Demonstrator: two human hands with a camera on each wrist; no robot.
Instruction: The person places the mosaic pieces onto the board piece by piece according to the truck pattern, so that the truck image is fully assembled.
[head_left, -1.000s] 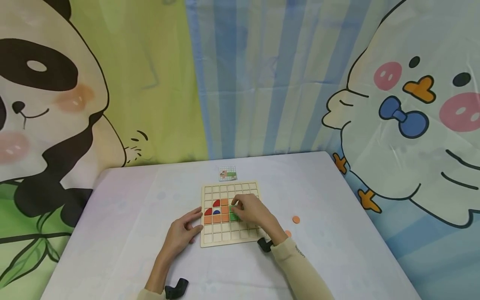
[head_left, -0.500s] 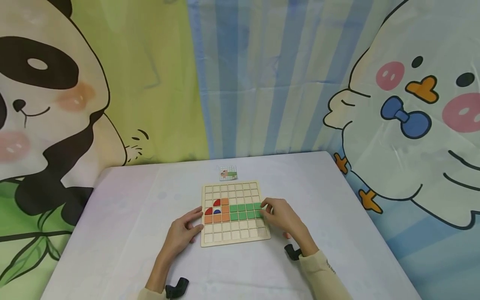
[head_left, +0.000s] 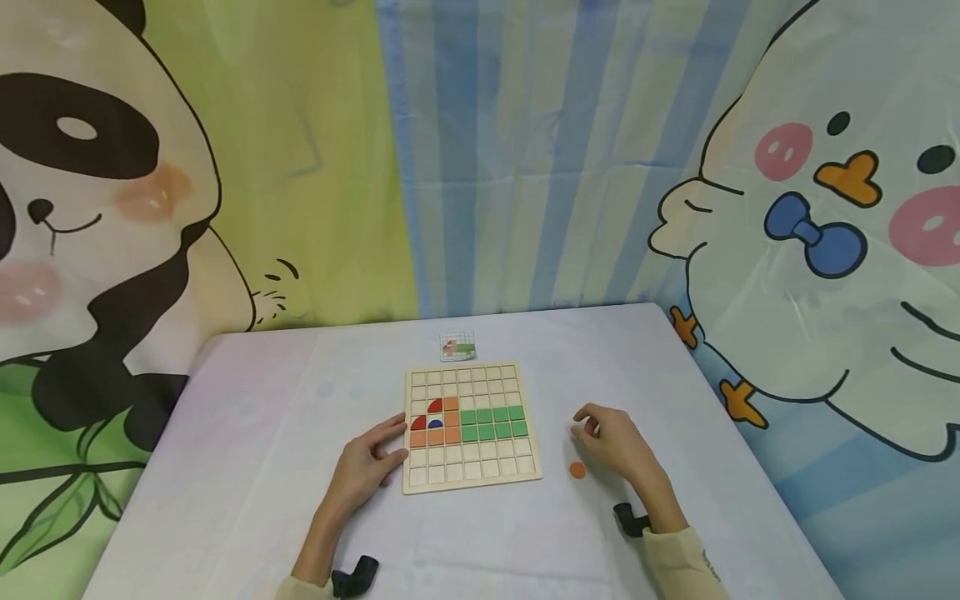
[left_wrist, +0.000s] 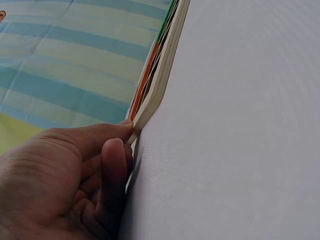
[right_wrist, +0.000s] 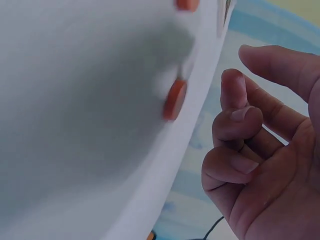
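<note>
A wooden grid board lies flat on the table. Green squares form two rows on its right half; orange squares, red quarter-round pieces and a blue half-round piece fill cells on the left. My left hand touches the board's left edge with its fingertips; the left wrist view shows them against the board's side. Off to the right, my right hand hovers with loosely bent fingers and nothing in them. Near it lies an orange disc; the right wrist view shows two, this second disc partly cut off.
Behind the board lies a small pattern card. A white cloth covers the table. Printed curtains hang behind and at both sides. Each wrist carries a black camera mount.
My right hand has moved off the green squares, past the board's right edge and over the table beside the orange discs. The left hand has stayed at the board's left edge.
</note>
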